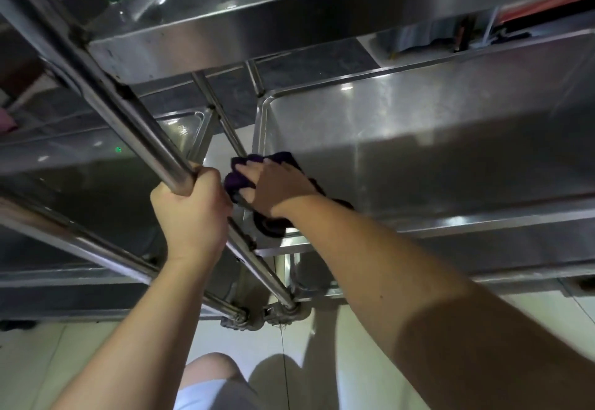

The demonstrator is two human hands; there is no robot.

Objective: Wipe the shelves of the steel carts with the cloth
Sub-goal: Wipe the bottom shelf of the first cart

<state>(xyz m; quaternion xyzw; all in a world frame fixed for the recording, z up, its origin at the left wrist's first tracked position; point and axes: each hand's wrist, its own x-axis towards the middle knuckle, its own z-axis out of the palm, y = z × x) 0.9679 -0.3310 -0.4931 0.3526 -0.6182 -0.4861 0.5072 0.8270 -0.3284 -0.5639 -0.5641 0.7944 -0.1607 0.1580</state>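
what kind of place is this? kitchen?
Probably a commercial kitchen or its back room, not certain. Steel carts with tray shelves stand side by side on casters over a pale tiled floor. The right hand presses a dark cloth on a shelf.

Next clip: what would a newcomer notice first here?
The two bare arms reaching in from below: the left hand grips a steel post at centre, and the right hand presses a dark purple cloth into the near left corner of the right cart's shelf.
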